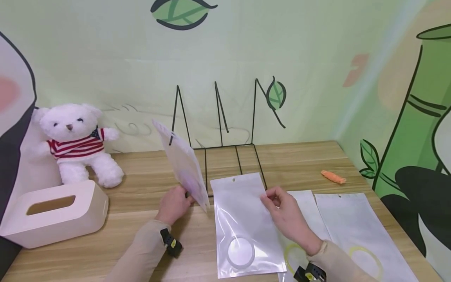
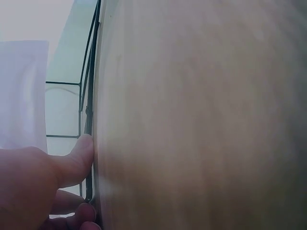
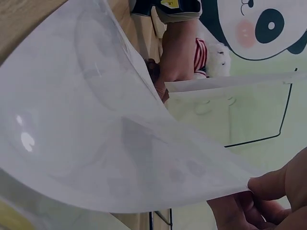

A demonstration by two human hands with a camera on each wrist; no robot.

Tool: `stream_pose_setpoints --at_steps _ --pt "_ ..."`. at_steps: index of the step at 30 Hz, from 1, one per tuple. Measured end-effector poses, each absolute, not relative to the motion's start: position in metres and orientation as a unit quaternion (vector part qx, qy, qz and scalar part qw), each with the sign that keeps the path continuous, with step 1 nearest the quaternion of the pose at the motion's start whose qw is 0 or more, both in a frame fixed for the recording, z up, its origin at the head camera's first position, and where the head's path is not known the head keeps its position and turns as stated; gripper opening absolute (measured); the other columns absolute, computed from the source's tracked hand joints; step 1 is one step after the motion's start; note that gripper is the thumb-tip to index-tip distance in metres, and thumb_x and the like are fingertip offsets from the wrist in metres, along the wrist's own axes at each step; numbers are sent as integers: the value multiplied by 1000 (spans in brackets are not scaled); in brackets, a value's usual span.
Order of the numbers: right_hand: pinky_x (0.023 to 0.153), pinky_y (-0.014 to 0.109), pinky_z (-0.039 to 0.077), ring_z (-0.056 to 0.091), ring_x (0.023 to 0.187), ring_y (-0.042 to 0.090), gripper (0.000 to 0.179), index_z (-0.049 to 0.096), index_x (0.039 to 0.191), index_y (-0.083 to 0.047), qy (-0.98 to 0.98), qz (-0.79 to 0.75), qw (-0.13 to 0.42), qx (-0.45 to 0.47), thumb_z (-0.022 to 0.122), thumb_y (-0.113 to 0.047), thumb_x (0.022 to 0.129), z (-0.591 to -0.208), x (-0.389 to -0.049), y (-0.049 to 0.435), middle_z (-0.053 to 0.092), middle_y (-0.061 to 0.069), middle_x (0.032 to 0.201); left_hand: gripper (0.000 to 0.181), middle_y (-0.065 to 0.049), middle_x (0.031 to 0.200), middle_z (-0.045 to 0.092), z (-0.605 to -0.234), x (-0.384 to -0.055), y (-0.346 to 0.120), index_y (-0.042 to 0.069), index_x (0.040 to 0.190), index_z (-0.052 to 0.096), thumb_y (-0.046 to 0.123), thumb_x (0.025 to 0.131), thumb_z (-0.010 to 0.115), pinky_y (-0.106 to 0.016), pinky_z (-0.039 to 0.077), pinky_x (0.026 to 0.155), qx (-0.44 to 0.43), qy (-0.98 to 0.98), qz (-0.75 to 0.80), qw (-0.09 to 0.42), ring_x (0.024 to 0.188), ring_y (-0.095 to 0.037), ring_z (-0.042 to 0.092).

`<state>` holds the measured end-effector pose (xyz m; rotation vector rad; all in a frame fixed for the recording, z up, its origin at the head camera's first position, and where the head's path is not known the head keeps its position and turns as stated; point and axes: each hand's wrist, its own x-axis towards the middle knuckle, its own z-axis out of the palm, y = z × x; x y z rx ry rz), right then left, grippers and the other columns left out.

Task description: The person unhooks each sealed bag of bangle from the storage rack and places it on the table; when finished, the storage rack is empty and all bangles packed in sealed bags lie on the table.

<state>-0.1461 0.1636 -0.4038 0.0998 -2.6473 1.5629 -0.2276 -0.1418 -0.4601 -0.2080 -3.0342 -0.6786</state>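
Observation:
A black wire display rack [image 1: 232,146] with upright hooks stands at the back of the wooden table. White flat pouches [image 1: 181,164] hang on its left hook. Low at the rack's front left, my left hand [image 1: 175,205] grips the wire frame; the left wrist view shows thumb and fingers around the black wire [image 2: 90,96]. Between the thumb and fingers of my right hand [image 1: 287,215] is the right edge of a white plastic pouch [image 1: 239,219], which has a hang hole at its top and a clear round window low down. This pouch bends in the right wrist view.
Two more white pouches, a nearer one [image 1: 304,203] and one further right [image 1: 345,215], lie on the table, showing yellow rings. At the left are a white tissue box [image 1: 70,231] and a teddy bear [image 1: 77,145] in a striped shirt. A small orange piece [image 1: 333,177] lies back right.

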Motion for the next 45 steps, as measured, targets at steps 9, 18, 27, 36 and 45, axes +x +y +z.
stream_pose_setpoints --at_steps 9,18,27,36,45 --pt "57 23 42 52 65 10 7 61 95 -4 -860 510 2 26 64 -10 93 -416 -142 157 60 3 80 23 -10 77 64 -463 -228 -142 12 79 64 32 85 71 -45 44 53 -69 -974 -216 13 64 -26 57" --pt "59 24 46 55 66 9 6 62 90 -6 -884 464 -1 60 67 -9 91 -419 -140 157 60 -1 74 22 -11 80 65 -465 -228 -143 12 81 64 33 86 71 -45 44 54 -63 -973 -223 7 65 -26 57" --pt "55 29 39 45 57 9 15 58 83 -14 -942 327 -9 75 71 -18 89 -424 -142 158 50 -8 64 22 -12 82 66 -464 -227 -143 12 81 64 33 86 70 -47 44 54 -61 -974 -218 5 68 -27 59" --pt "54 31 41 49 54 8 28 60 105 -4 -955 287 -49 62 73 -19 86 -425 -144 159 56 -10 66 22 -14 88 68 -462 -227 -142 12 86 66 34 86 70 -49 46 57 -59 -974 -219 4 74 -30 63" --pt "50 30 38 45 51 8 63 46 138 6 -960 264 -56 72 72 -19 87 -432 -150 163 51 -11 62 21 -11 80 65 -463 -229 -143 12 80 64 32 84 72 -43 43 53 -64 -972 -226 13 65 -25 56"
